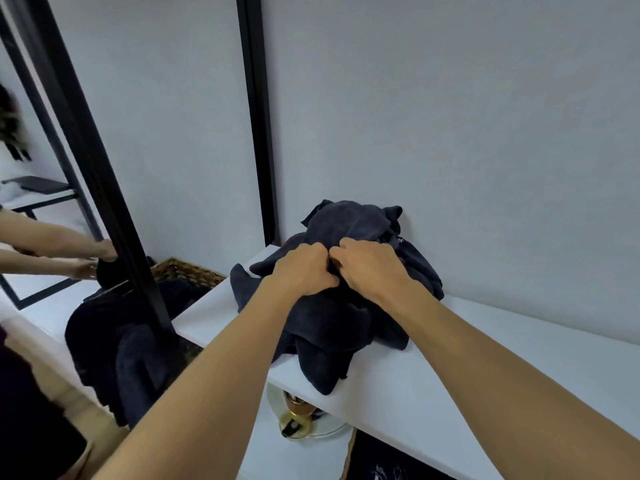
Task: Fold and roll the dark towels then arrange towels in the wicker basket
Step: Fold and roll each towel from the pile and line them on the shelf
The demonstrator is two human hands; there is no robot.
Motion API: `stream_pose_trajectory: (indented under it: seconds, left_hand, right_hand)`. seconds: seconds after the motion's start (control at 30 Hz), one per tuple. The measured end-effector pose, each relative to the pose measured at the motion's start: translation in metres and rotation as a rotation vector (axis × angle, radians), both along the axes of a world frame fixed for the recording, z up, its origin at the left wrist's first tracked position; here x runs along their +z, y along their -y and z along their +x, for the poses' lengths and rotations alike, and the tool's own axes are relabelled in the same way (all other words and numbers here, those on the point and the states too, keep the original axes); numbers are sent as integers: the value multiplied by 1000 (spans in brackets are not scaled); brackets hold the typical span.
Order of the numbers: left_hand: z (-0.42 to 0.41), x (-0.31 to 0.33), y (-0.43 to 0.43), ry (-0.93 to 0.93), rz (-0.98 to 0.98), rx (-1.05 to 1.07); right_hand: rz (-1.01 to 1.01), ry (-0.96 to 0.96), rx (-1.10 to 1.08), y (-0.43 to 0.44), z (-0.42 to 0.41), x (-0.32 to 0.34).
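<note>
A crumpled heap of dark navy towels (349,306) lies on a white shelf (485,358) against the wall. One corner of a towel hangs over the shelf's front edge. My left hand (304,268) and my right hand (370,265) sit side by side on top of the heap, fingers curled into the cloth and gripping it. The wicker basket (188,270) stands at the shelf's left end beside the mirror, with dark cloth inside it.
A tall mirror with a black frame (114,202) leans at the left and reflects my arms and the towels. A black vertical post (258,116) runs up the wall. Below the shelf stands a gold-coloured object on a round glass base (298,417).
</note>
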State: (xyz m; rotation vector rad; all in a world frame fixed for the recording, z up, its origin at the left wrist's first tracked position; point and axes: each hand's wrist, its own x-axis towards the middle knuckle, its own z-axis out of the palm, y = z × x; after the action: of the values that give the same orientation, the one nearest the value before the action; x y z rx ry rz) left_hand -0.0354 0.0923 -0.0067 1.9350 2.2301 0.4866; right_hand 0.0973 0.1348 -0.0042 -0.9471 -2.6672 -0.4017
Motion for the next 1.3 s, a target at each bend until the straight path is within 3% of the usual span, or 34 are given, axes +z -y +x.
stream_pose_trajectory:
  seconds: [0.2,0.3,0.4,0.5,0.67,0.87,1.0,1.07,1.17,1.3]
  left_hand:
    - [-1,79,6,67,383,38]
    - [13,128,2,163,598,-27]
    - [31,168,-5,211,720,-47]
    - [52,192,-10,289,781,-91]
    - [81,202,-21,226,613,-119]
    - [119,224,-38,492,691,-189]
    - [153,241,-53,695,646,-266]
    - [167,244,-59,769,559,-280]
    - [185,244,-62,852,456,-290]
    - [197,239,-59,968,328,-449]
  right_hand:
    - [-420,-631,148,-7,9,50]
    - [-331,-880,160,-12,13,91]
    - [-222,-992,142,-17,23,140]
    - [-216,-1050,116,-23,42,182]
    - [-206,-1088,-11,-29,90,214]
    - [-257,-1152,-148,-34,149,225]
    - [-349,-1243,4,-13,172,224]
    - [-425,-1159,80,-2,181,218]
    - [-377,-971,-13,3,195,209]
    - [-282,-958,-75,0,214,208]
